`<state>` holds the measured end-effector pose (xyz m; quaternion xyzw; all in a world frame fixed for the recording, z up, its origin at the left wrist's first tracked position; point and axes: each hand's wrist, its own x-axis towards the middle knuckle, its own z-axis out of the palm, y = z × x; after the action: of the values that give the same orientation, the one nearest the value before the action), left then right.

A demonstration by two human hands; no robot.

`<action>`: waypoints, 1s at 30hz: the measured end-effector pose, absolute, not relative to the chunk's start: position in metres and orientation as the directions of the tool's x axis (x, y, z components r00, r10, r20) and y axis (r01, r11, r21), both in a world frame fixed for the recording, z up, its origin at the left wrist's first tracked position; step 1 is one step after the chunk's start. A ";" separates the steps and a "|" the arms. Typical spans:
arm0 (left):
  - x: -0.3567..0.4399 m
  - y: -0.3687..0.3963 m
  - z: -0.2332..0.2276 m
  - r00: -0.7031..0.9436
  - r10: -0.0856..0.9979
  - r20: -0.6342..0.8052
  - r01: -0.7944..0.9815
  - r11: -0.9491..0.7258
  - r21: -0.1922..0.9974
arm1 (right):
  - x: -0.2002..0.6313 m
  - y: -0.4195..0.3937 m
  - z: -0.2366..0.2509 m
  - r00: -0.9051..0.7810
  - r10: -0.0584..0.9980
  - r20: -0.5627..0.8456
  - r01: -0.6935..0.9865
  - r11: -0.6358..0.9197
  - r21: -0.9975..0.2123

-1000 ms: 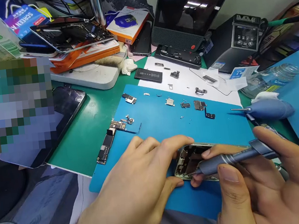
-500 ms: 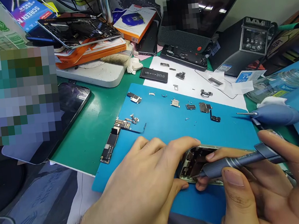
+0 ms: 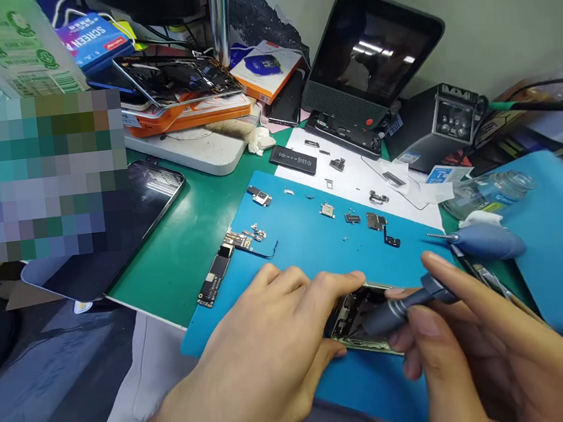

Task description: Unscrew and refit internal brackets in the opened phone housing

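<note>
My left hand (image 3: 265, 347) is closed around the near-left end of an opened phone housing (image 3: 352, 318), thumb below and fingers over the top edge. Dark inner parts show inside the pale metal frame. A dark grey screwdriver (image 3: 393, 312) lies across the housing, gripped by my right hand (image 3: 483, 357) with the index fingertip near its rear cap. Its tip is hidden or blurred, so contact inside cannot be told. Left of the hands a phone logic board (image 3: 214, 275) rests on the blue mat (image 3: 304, 235), with small metal parts (image 3: 326, 210) beyond.
A black battery (image 3: 294, 161) lies partly on white paper beyond the mat. To the right are a blue dropper-like bulb (image 3: 491, 242) and a tipped glass jar (image 3: 493, 190). A dark phone screen (image 3: 142, 225) lies at left; a display device (image 3: 375, 47) stands behind.
My right hand and the screwdriver have shifted left and tilted more steeply, the handle now further over the housing. My left hand keeps its hold. The view has moved slightly.
</note>
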<state>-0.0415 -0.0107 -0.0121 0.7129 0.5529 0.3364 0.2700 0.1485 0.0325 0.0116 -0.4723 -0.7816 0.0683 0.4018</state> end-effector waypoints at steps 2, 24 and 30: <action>-0.041 -0.010 -0.013 0.158 0.968 0.194 0.610 -0.250 0.752 | 0.144 0.035 0.020 -0.232 0.784 0.576 0.706 0.543 -0.455; -0.043 -0.010 -0.011 0.200 0.951 0.235 0.645 -0.308 0.699 | 0.135 0.055 0.022 -0.184 0.824 0.536 0.426 0.559 -0.712; -0.039 -0.004 -0.025 0.205 0.934 0.293 0.686 -0.350 0.638 | 0.156 0.071 0.006 -0.352 0.730 0.586 0.412 0.683 -0.603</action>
<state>-0.0391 -0.0044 -0.0246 0.7529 0.5379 0.3291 0.1883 0.1564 0.0707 0.0062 -0.3555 -0.8026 0.1789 0.4444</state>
